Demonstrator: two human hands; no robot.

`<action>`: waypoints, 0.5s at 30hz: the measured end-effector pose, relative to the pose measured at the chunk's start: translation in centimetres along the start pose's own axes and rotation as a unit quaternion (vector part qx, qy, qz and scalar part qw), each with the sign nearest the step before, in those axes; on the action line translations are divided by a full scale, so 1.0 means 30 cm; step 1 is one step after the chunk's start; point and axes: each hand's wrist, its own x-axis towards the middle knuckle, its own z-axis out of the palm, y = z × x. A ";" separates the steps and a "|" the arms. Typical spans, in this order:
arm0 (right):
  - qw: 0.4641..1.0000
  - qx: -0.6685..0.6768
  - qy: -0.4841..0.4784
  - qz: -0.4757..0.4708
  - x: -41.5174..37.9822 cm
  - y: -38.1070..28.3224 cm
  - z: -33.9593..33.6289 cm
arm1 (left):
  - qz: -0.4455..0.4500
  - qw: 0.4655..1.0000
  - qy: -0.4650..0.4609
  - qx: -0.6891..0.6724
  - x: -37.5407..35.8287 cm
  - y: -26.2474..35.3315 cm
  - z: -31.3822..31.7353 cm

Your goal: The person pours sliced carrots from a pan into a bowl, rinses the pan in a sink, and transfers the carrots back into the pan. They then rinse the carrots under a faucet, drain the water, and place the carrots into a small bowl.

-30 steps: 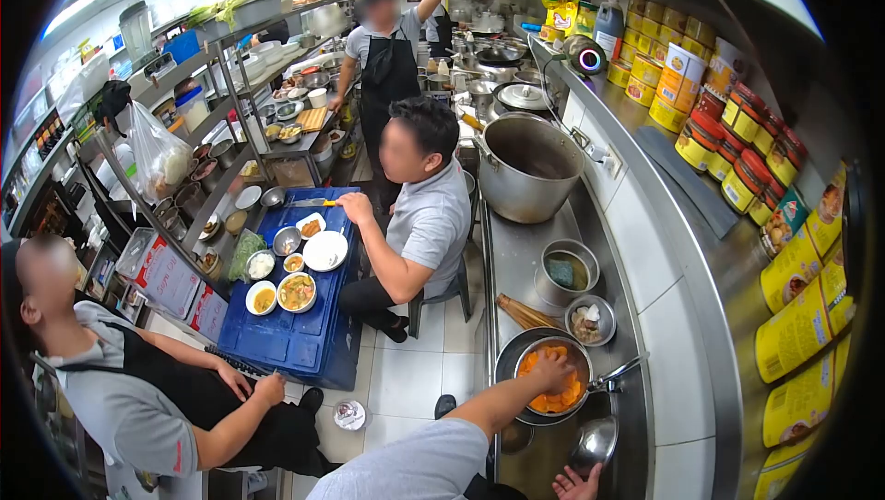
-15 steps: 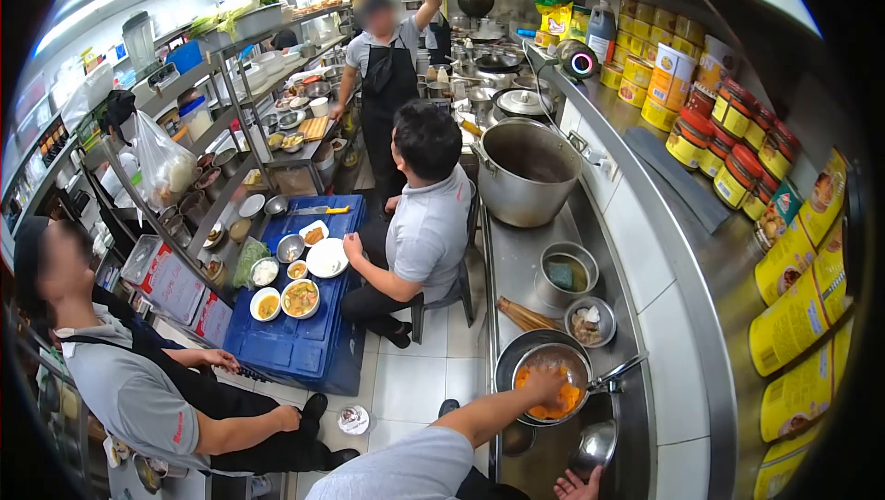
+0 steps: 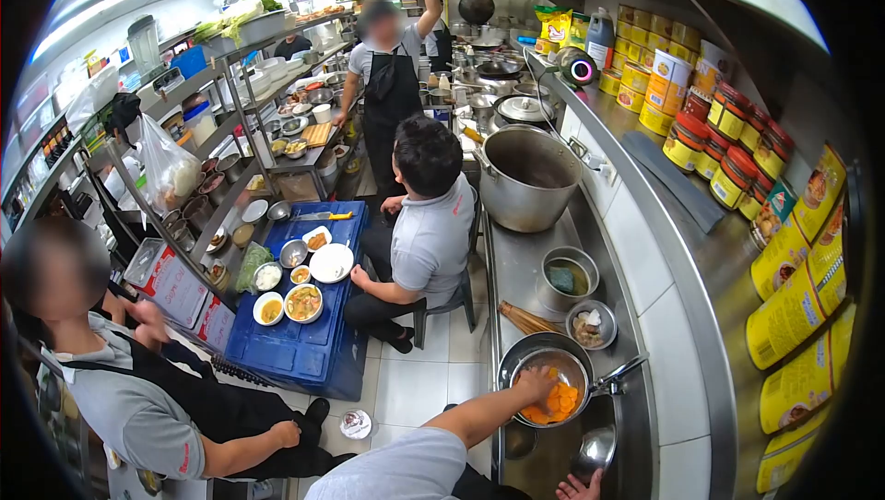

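My left hand (image 3: 535,387) reaches into a metal strainer or bowl (image 3: 584,366) of orange slices (image 3: 560,403) that look like carrot. Its fingers are spread against the slices at the left side, partly hidden. This vessel sits inside a larger metal pan (image 3: 506,373) in the sink, beneath the faucet (image 3: 619,375). At the bottom edge my right hand (image 3: 579,488) is open, palm up, fingers apart, with nothing in it. Just above that hand a small metal bowl (image 3: 595,450) lies tilted.
Along the counter stand a large pot (image 3: 530,191), a smaller pot (image 3: 569,279), a bowl of pale pieces (image 3: 591,323) and a bundle of sticks (image 3: 529,317). One co-worker sits by a blue chest (image 3: 293,352) bearing dishes; another stands at left, one farther back. Cans (image 3: 687,141) line the right shelf.
My left hand has shifted left within the vessel, uncovering more orange slices. My right hand has barely moved. The co-worker at left has turned and raised a hand.
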 end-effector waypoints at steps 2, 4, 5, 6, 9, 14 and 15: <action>0.999 0.005 -0.019 0.028 0.029 0.004 -0.017 | -0.003 1.000 0.004 -0.004 -0.002 -0.016 -0.007; 1.000 -0.002 -0.014 0.024 0.025 0.006 -0.005 | -0.005 1.000 0.007 -0.009 -0.002 -0.035 -0.008; 1.000 -0.008 -0.007 0.018 0.010 0.000 0.017 | -0.007 1.000 -0.001 -0.019 -0.004 -0.045 -0.012; 1.000 -0.009 -0.007 0.017 -0.005 -0.006 0.039 | -0.010 0.999 -0.009 -0.029 -0.004 -0.051 -0.016; 1.000 -0.022 -0.008 -0.003 -0.002 -0.002 0.046 | -0.012 1.000 0.017 -0.014 0.002 -0.057 -0.005; 1.000 -0.009 -0.015 0.017 0.030 0.025 0.017 | -0.002 0.999 0.029 -0.017 -0.007 -0.065 0.002; 1.000 -0.009 -0.016 0.017 0.031 0.025 0.019 | -0.008 1.000 0.025 -0.017 -0.020 -0.061 -0.012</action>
